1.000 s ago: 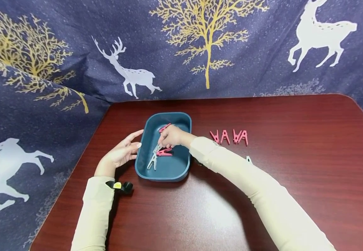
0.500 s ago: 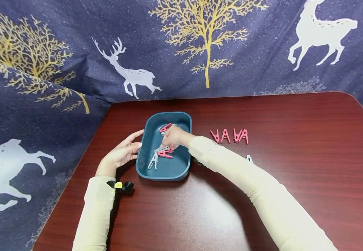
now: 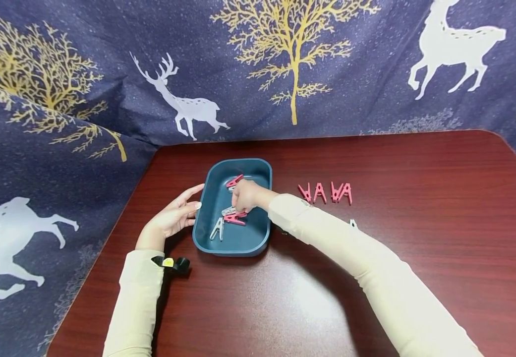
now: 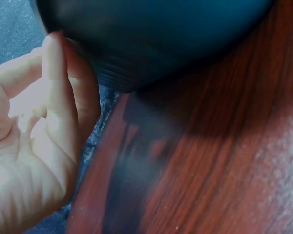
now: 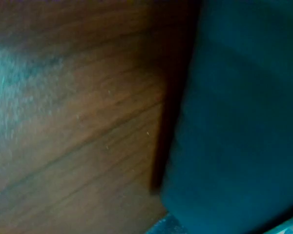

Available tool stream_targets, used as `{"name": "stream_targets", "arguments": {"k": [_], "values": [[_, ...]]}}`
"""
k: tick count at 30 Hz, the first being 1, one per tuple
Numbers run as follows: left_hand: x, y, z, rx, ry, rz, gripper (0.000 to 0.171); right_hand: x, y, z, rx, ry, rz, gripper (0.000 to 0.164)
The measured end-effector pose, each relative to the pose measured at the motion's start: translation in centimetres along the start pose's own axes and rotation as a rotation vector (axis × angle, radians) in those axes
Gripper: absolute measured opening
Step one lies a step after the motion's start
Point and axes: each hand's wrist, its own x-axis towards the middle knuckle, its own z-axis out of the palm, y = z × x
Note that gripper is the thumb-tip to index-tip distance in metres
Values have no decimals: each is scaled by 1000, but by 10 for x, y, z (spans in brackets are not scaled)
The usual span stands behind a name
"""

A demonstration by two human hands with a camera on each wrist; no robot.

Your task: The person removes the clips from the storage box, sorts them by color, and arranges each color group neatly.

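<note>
In the head view, a blue tub [image 3: 246,242] sits on the table [image 3: 418,198], just left of centre. The left hand [image 3: 173,215], fingers extended, touches its left side with thumb and fingertips. The right hand [image 3: 248,196] reaches inside with fingers curled; I cannot tell whether it grips the white clothespin [image 3: 228,211] at its fingertips. A pink clothespin [image 3: 236,220] lies just below, another white clothespin [image 3: 217,229] lower left, and more near the tub's top. Right of centre, four pink clothespins [image 3: 346,192] rest in a row.

In the left wrist view, the left hand is at left, fingertips against the tub's wall above.

In the right wrist view, the tub's wall fills the right side, table at left.
</note>
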Motion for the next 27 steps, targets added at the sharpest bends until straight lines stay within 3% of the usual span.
{"name": "stream_targets", "arguments": {"k": [5, 10, 18, 23, 27], "values": [[0, 0, 0, -1, 3, 3, 60, -2, -3, -1, -139, 3, -19, 5], [0, -3, -3, -5, -10, 15, 59, -5, -4, -2, -159, 33, -45, 3], [0, -2, -1, -3, -2, 13, 60, -9, -1, -5, -82, 35, -74, 7], [0, -1, -1, 5, -3, 6, 60, -15, 0, -8, -70, 51, -144, 7], [0, -2, -2, 7, -2, 11, 60, -20, 2, -12, 69, 82, -168, 10]]}}
